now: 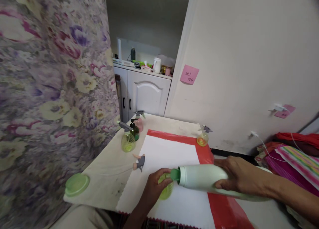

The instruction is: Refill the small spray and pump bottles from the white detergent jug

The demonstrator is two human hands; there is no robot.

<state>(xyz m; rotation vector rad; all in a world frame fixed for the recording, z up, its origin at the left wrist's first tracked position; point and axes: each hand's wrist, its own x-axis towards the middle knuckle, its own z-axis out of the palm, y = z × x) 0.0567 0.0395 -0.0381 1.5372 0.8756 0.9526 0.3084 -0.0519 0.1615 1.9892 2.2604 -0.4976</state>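
My right hand grips a large pale green bottle tipped on its side, its green neck pointing left. My left hand is wrapped round a small yellow-green spray bottle body on the white cloth, right under the big bottle's neck. A detached grey spray head with its tube lies on the cloth's left edge.
The cloth lies on a red mat on a beige table. Three spray bottles stand at the back left, another at the back right. A green lid sits front left. A flowered curtain hangs left.
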